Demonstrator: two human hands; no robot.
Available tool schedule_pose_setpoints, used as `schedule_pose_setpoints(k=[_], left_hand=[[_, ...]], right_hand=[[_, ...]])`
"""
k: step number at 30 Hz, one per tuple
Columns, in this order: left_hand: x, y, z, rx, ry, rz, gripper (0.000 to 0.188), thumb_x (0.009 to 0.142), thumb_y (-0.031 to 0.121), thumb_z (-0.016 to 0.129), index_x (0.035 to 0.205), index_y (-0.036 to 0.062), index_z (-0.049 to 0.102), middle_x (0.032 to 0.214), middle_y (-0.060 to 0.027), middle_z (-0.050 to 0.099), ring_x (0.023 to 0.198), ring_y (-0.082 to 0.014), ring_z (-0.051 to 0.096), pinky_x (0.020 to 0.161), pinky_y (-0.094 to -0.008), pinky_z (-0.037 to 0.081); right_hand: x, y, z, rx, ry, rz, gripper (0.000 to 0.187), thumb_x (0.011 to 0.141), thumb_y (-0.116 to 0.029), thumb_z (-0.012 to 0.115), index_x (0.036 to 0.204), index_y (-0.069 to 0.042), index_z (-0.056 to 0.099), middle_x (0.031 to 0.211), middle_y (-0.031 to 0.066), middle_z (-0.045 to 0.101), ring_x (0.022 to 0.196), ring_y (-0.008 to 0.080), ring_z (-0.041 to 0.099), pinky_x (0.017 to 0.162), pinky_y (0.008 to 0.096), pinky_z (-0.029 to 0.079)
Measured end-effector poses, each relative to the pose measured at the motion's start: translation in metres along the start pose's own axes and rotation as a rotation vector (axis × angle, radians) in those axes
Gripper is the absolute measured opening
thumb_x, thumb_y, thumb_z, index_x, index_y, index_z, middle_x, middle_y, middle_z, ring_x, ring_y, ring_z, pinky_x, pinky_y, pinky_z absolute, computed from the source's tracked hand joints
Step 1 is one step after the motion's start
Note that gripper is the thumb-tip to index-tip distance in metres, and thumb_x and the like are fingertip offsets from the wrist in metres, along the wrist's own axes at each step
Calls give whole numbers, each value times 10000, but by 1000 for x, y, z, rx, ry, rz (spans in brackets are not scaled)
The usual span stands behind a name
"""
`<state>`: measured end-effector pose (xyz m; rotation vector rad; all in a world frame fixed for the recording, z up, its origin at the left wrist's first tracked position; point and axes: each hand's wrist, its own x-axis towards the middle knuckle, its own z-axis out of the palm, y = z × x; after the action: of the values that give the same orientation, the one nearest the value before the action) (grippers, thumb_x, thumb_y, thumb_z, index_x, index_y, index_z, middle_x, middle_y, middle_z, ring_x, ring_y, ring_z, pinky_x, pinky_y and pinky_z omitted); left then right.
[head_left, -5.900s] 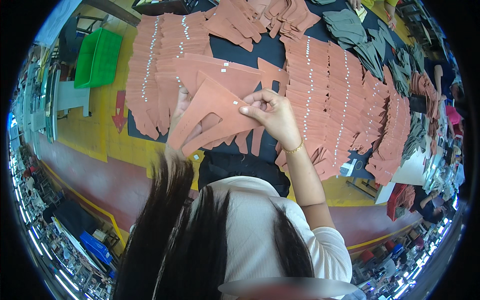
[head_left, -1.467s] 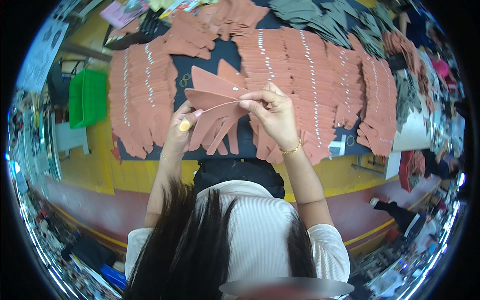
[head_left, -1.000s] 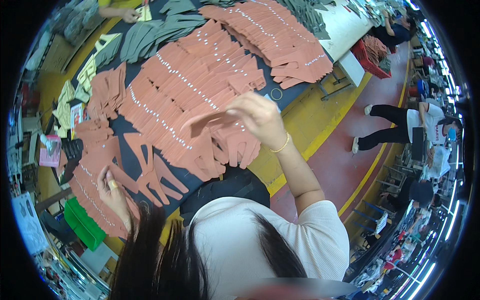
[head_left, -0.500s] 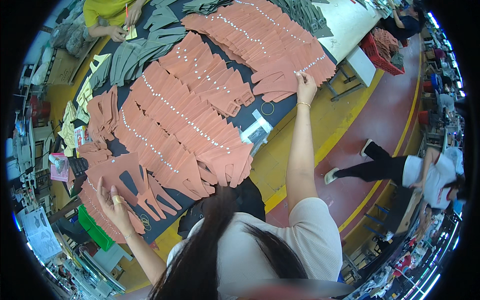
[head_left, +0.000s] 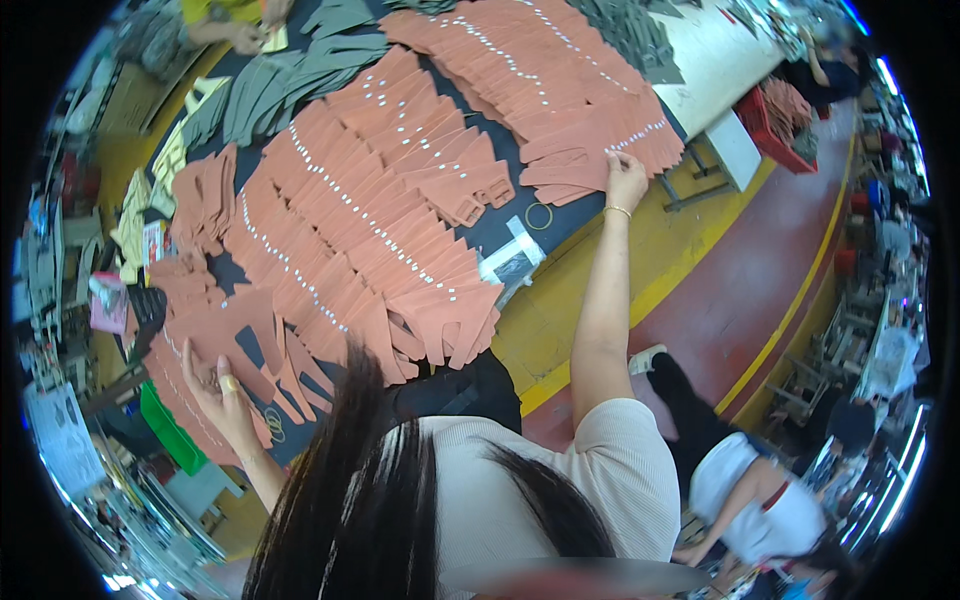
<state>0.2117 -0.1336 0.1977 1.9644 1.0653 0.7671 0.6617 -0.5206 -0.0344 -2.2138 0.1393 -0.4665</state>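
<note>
My left hand [head_left: 222, 400] rests on a salmon-coloured cut piece [head_left: 215, 335] with large openings, at the table's near left. Its fingers are apart, and a yellowish band wraps one finger. My right arm stretches to the far right, where my right hand [head_left: 626, 183] has its fingertips pinched at the edge of a fanned stack of salmon pieces [head_left: 570, 145]. A row of small white stickers [head_left: 640, 135] runs up to those fingertips. Whether something small is between them is too fine to tell. More overlapping salmon pieces [head_left: 350, 215] with sticker rows lie between my hands.
Grey-green pieces [head_left: 270, 95] lie at the far left, near a co-worker's hand [head_left: 245, 40]. A clear packet [head_left: 512, 262] and a yellow ring [head_left: 538, 216] lie near the table's right edge. A red crate [head_left: 775, 130] stands beyond; a person [head_left: 745, 490] walks at the right.
The view has shifted slightly. Both my hands stay at nearly the same pieces, the right one still pinched at the stack's edge. The walking person has come nearer on the right.
</note>
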Motion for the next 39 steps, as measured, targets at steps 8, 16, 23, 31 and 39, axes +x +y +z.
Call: schedule_pose_setpoints(k=[8, 16, 23, 31, 39], left_hand=[[-7, -56, -66, -146, 323, -212, 498, 897, 81, 657, 1338, -38, 459, 1026, -64, 578, 895, -99, 533, 784, -217, 443], [-41, -96, -139, -92, 479, -178, 176, 940, 141, 607, 1043, -1, 589, 809, 45, 482, 715, -19, 429, 618, -176, 365], [-64, -125, -168, -376, 541, -422, 158, 961, 156, 579, 1008, 5, 574, 841, 1, 582, 750, -37, 538, 640, -190, 445], [-78, -148, -203, -704, 492, -476, 157, 983, 176, 517, 1029, 26, 526, 955, -102, 662, 855, -201, 694, 731, -300, 561], [-75, -178, -221, -746, 495, -510, 92, 964, 128, 530, 1008, 49, 515, 969, -111, 661, 857, -243, 699, 756, -323, 578]], right_hand=[[34, 26, -6, -682, -187, -182, 393, 813, -420, 657, 958, -66, 747, 903, 182, 706, 807, 348, 675, 715, 481, 522], [-72, -175, 43, -78, -229, -894, 238, 820, -213, 705, 1013, -76, 726, 1049, 205, 640, 1007, 347, 599, 870, 428, 490], [-394, -338, 109, 436, -1202, -1180, 149, 844, -113, 649, 979, -58, 684, 1072, 130, 606, 1046, 308, 544, 942, 402, 430], [-574, -337, 149, -64, -1368, -1422, 291, 764, -159, 701, 1041, -90, 648, 1024, 95, 610, 985, 305, 586, 860, 438, 459], [-574, -337, 155, -238, -1389, -1507, 126, 748, -158, 682, 871, -133, 692, 1004, 73, 624, 971, 276, 590, 860, 463, 409]])
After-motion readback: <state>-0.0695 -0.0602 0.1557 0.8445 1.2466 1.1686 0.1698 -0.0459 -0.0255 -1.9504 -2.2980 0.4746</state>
